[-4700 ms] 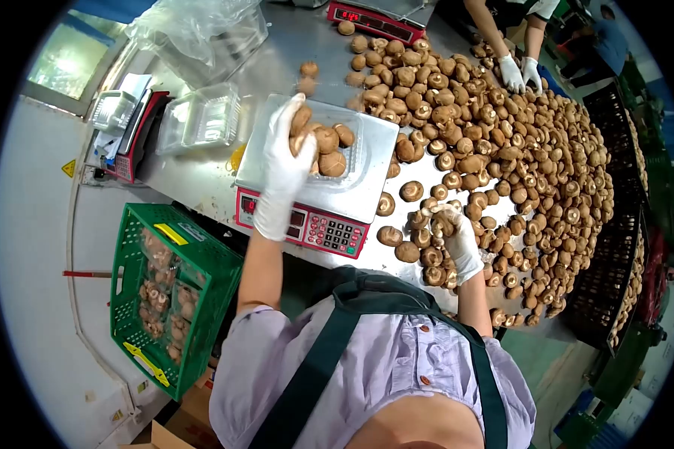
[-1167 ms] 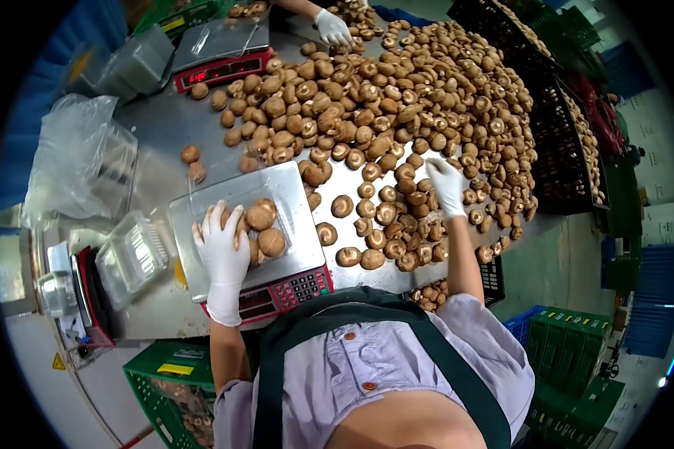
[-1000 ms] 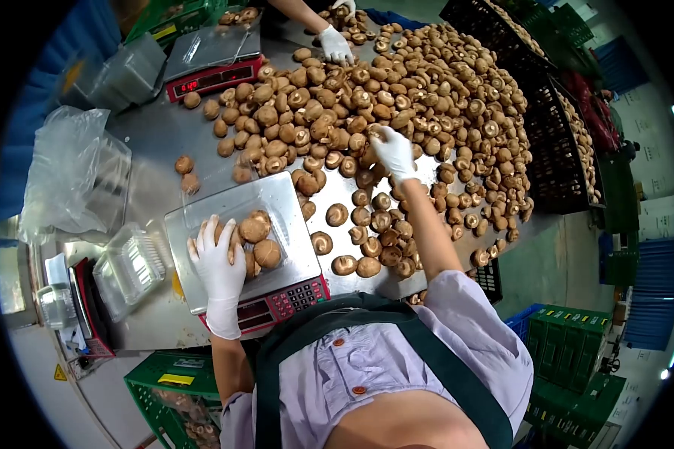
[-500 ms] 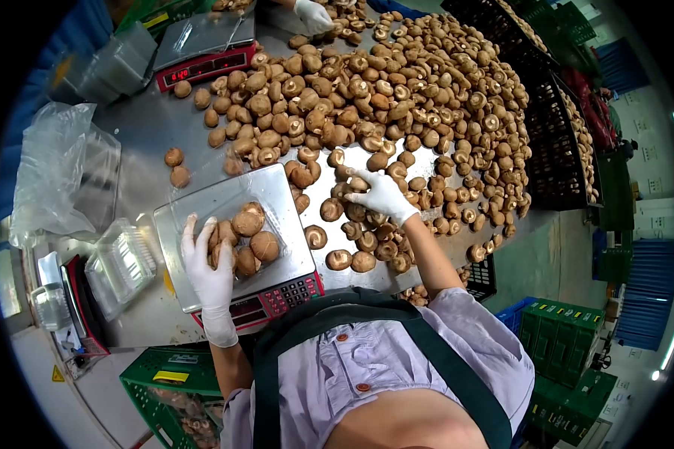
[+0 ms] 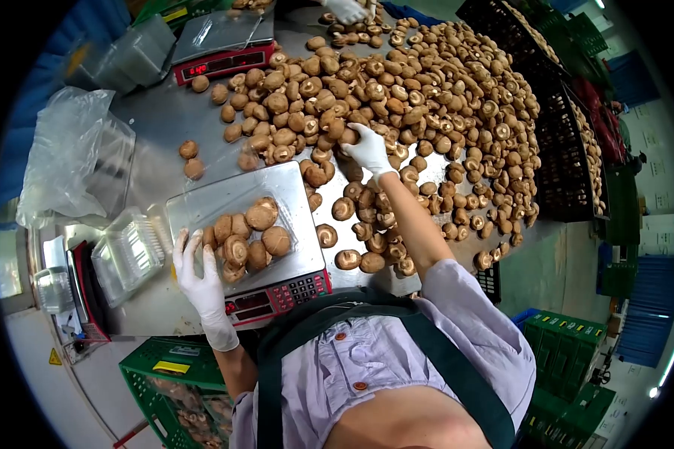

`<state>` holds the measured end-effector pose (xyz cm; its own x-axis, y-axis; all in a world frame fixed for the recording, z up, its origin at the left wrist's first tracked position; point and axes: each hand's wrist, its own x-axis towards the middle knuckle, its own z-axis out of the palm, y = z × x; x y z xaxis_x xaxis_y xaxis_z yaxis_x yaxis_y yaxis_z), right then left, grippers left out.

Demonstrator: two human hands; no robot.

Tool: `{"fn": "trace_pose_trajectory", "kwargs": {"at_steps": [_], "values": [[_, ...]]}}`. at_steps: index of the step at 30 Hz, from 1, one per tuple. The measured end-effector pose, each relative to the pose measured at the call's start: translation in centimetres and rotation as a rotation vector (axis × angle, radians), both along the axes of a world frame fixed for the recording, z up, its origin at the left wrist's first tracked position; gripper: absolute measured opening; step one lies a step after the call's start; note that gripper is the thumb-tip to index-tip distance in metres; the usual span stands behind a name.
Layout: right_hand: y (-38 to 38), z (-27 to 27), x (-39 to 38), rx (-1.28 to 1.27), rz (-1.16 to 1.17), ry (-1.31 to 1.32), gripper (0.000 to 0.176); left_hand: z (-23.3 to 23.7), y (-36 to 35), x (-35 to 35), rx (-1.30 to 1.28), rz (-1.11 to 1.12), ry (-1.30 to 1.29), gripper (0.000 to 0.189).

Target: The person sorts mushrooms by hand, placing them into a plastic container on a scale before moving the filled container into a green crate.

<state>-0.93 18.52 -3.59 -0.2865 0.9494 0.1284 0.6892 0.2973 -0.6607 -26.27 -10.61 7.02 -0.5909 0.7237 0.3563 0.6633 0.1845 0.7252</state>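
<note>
The left hand [image 5: 200, 275], gloved white, lies with fingers spread and slack against the near left corner of the clear tray [image 5: 206, 198] on the scale [image 5: 277, 295]; it clasps nothing. The mushrooms [image 5: 249, 236] in the tray are bunched in its near half, just right of that hand's fingertips, the closest cap touching or all but touching them.

The right hand [image 5: 367, 148], gloved too, is stretched out over the steel table to the near edge of the heap [image 5: 427, 82]. Its fingers are bent down onto the brown caps there. A cap sits right at the fingertips, but I cannot tell whether the hand has it pinched or only rests on it. Loose caps [image 5: 352, 258] lie between the scale and the right forearm.

A stack of empty trays [image 5: 127, 254] stands just left of the scale, and a crumpled bag [image 5: 67, 150] lies beyond it. A second scale [image 5: 221, 49] stands at the far side, near a co-worker's hand [image 5: 347, 9]. A green crate [image 5: 165, 382] sits below the table edge
</note>
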Motion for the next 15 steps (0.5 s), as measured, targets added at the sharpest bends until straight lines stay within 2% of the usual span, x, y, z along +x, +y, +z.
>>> {"fn": "trace_pose_trajectory", "kwargs": {"at_steps": [4, 6, 7, 8, 12, 15], "values": [[-2.9, 2.7, 2.9, -0.574, -0.082, 0.701, 0.048, -0.8, -0.9, -0.9, -0.005, 0.045, -0.034, 0.022], [-4.1, 3.0, 4.1, -0.858, 0.002, 1.173, 0.043, -1.1, -1.0, -1.2, 0.009, 0.051, -0.054, 0.022], [-5.0, 3.3, 5.0, -1.054, -0.041, 1.268, 0.042, -1.2, -0.9, -1.3, 0.008, 0.060, -0.047, 0.022], [-5.8, 3.6, 5.2, -1.056, -0.038, 1.267, 0.042, -1.2, -0.8, -1.4, 0.008, 0.072, -0.039, 0.022], [-7.6, 4.6, 3.9, -1.263, 0.248, 1.524, 0.047, -0.6, -0.8, -0.9, 0.058, 0.046, -0.013, 0.022], [-8.6, 6.2, 1.8, -1.243, 0.323, 1.474, 0.046, -0.4, -1.0, -0.8, 0.064, 0.019, 0.012, 0.022]]}}
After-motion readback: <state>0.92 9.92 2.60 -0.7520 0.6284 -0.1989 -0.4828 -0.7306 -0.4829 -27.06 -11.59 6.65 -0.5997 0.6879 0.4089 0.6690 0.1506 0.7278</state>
